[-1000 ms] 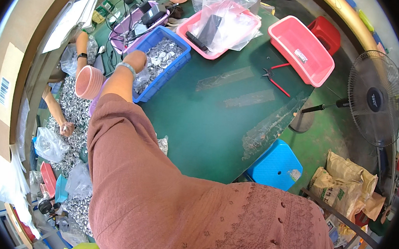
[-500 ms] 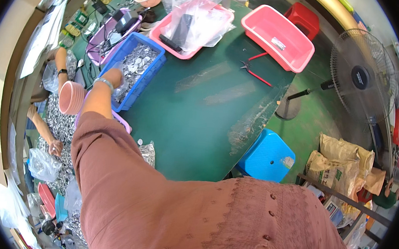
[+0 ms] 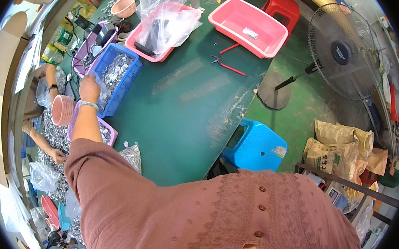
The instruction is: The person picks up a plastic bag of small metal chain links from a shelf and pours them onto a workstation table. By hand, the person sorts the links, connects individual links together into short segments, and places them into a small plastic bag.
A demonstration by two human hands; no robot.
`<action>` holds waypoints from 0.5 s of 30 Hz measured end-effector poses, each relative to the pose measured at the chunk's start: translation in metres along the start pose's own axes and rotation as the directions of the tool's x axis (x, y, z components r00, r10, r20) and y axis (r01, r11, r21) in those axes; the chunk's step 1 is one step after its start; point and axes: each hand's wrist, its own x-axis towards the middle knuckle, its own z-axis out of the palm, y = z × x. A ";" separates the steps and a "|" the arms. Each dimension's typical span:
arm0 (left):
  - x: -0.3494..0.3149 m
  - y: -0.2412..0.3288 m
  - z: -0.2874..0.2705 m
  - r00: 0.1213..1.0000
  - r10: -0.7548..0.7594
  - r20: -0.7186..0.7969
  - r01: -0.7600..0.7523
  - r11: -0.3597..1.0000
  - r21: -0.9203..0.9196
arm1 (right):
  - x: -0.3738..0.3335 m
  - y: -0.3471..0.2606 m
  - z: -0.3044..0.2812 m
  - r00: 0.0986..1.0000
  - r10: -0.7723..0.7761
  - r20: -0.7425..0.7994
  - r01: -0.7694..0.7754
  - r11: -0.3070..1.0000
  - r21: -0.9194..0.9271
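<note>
My left hand point(image 3: 90, 89) is at the near left rim of a blue bin point(image 3: 130, 84), its arm stretched out in a brown sleeve. The fingers are closed on a clear plastic bag point(image 3: 103, 94) that hangs over the bin's near end. Inside the bin lie many small silvery metal pieces point(image 3: 115, 73), some round and flat. Below my wrist stands a purple basket point(image 3: 112, 138) with similar pieces. Near it, on the table, lies a clear bag filled with small pieces point(image 3: 132, 157). My right hand is out of view.
A stack of pink bowls point(image 3: 63, 110) stands left of my forearm. Co-workers' hands point(image 3: 58, 155) work over a heap of metal pieces. Red-handled pliers point(image 3: 219, 60), pink tubs point(image 3: 249, 25), a blue stool point(image 3: 256, 145) and a standing fan point(image 3: 341, 53) are around the green table point(image 3: 171, 127).
The view has shifted, so most things sit further left. My left hand has drawn back from over the blue bin to its near left rim, with the clear bag.
</note>
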 end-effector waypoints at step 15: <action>-0.354 0.276 0.004 0.876 -0.477 0.067 0.452 0.765 -0.459 | 0.129 -0.055 -0.080 0.960 -0.167 0.224 0.169 0.986 0.007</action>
